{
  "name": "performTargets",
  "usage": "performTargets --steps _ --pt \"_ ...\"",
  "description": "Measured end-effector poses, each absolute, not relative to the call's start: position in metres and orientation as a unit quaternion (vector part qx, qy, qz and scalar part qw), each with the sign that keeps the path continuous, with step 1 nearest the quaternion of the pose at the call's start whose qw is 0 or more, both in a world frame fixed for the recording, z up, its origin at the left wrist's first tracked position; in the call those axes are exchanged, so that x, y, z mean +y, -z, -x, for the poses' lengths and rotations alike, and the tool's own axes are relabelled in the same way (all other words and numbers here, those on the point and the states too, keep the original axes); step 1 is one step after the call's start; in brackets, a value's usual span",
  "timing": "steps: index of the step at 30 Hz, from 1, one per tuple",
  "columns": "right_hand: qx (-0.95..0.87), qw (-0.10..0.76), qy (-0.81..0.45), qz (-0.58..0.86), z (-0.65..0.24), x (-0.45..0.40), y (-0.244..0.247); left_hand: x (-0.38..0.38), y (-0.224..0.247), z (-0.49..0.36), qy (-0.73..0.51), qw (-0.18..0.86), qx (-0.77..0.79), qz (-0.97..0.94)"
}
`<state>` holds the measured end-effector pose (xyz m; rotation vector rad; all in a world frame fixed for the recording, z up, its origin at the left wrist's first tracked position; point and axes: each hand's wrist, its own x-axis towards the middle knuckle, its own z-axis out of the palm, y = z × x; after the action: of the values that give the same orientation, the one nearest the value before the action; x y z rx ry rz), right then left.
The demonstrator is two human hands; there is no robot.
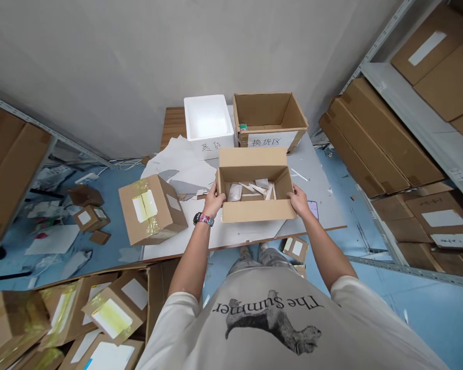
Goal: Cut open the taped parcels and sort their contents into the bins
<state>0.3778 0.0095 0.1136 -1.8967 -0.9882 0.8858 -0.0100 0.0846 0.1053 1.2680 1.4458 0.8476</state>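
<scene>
Both my hands hold an open cardboard box [258, 211] by its short sides, over a white-covered table. My left hand [215, 199], with a dark watch and a bright wristband on its wrist, grips the left wall. My right hand [300, 201] grips the right wall. Inside the box lie white packets [234, 192] and thin white strips [259, 188]. To the left of my left hand, a taped cardboard carton [151, 209] sits on the table, not touching my hand.
At the table's far end stand a white foam box [208, 118] and an open labelled carton [269, 114]. White paper sheets [179, 167] lie on the table. Stacked cartons [381, 139] fill metal shelves on the right. Cartons [67, 313] and scattered items lie on the blue floor.
</scene>
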Motion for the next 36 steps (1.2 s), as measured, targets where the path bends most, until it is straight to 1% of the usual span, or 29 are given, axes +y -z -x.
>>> performTargets --steps 2,4,8,11,14,18,22,25,27,29,31,36 --pt "-0.391 0.416 -0.340 0.747 -0.385 -0.013 -0.128 0.071 -0.121 0.005 -0.355 0.552 0.576 -0.487" --pt "-0.391 0.430 -0.322 0.747 -0.399 -0.041 -0.144 0.056 -0.139 -0.005 -0.353 0.581 0.551 -0.484" --pt "-0.370 0.462 -0.280 0.756 -0.435 -0.114 -0.174 0.028 -0.168 -0.043 -0.354 0.592 0.474 -0.547" --pt "-0.330 0.474 -0.248 0.777 -0.464 -0.182 -0.194 0.008 -0.178 -0.086 -0.343 0.598 0.415 -0.594" --pt "-0.277 0.454 -0.195 0.824 -0.489 -0.262 -0.214 -0.015 -0.178 -0.144 -0.303 0.625 0.358 -0.624" --pt "-0.199 0.379 -0.133 0.894 -0.509 -0.388 -0.233 -0.069 -0.172 -0.230 -0.225 0.647 0.301 -0.664" --pt "-0.113 0.296 -0.099 0.943 -0.527 -0.514 -0.230 -0.140 -0.160 -0.304 -0.129 0.654 0.255 -0.700" --pt "-0.061 0.265 -0.068 0.960 -0.534 -0.586 -0.222 -0.191 -0.148 -0.347 -0.059 0.661 0.234 -0.711" --pt "-0.031 0.254 -0.061 0.965 -0.531 -0.619 -0.219 -0.219 -0.140 -0.370 -0.027 0.660 0.225 -0.717" --pt "-0.006 0.265 -0.055 0.963 -0.525 -0.641 -0.219 -0.242 -0.136 -0.389 -0.011 0.653 0.211 -0.727" --pt "0.015 0.298 -0.048 0.953 -0.520 -0.657 -0.217 -0.258 -0.135 -0.405 -0.005 0.646 0.187 -0.740" --pt "0.061 0.367 -0.036 0.928 -0.509 -0.684 -0.200 -0.278 -0.143 -0.437 0.005 0.627 0.145 -0.766"
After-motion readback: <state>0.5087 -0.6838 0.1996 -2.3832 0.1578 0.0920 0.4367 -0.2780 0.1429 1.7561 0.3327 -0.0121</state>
